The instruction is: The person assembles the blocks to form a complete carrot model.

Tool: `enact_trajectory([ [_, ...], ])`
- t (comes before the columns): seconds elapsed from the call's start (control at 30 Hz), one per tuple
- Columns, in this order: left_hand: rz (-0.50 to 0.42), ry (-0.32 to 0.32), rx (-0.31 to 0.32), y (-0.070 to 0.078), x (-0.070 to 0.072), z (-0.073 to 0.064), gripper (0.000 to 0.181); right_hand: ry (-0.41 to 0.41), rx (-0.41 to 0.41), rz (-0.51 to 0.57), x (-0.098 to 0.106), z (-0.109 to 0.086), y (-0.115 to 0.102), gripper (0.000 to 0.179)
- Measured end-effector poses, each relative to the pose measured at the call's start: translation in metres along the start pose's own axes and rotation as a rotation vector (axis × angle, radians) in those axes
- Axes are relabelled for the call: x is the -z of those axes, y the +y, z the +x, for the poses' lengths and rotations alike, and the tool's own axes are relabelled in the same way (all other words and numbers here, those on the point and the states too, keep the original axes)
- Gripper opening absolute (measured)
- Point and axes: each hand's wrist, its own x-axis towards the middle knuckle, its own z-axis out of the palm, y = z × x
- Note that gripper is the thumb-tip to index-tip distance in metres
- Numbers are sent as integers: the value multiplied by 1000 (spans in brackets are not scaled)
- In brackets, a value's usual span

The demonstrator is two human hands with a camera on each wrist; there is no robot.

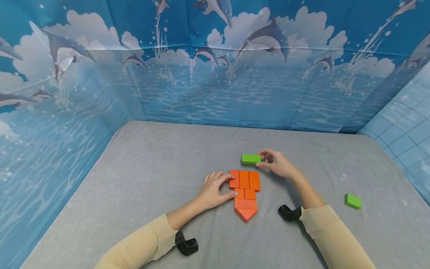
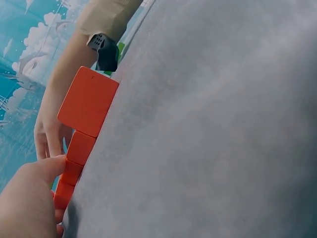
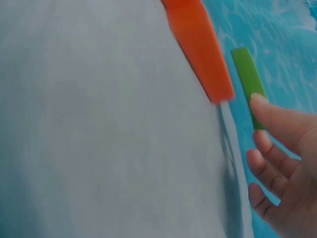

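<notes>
Our gray table (image 1: 151, 168) ends beyond the orange blocks (image 1: 249, 194), its side edges well apart. Our left hand (image 1: 212, 191), loosely spread, touches their left side; our right hand (image 1: 279, 163) pinches the right end of a green block (image 1: 251, 159) just past them. The head view includes a smaller green piece (image 1: 352, 201) rightward; the right wrist view shows two fingers (image 3: 266, 171) off the green block.

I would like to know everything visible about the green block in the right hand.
The green block is a plain, elongated rectangular piece with flat, smooth-looking faces, perhaps painted wood. The right hand pinches one end between thumb and fingers. In the head view it sits just beyond the orange blocks, apart from them, long side running left to right. Whether it touches the gray tabletop is unclear.
</notes>
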Motion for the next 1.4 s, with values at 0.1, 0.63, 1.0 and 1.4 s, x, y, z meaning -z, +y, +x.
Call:
enact_trajectory([
  [0.1,-2,0,4,0,0,0,46,-19,-12,16,-7,8,-2,34],
  [0.63,4,-15,11,-3,-1,1,47,-51,-10,18,-20,14,-1,29],
  [1.0,-5,-4,-6,-2,0,0,46,-75,-36,-10,-20,12,-6,25],
  [1.4,-18,3,-11,1,1,0,45,-116,-32,10,-19,9,-4,25],
])
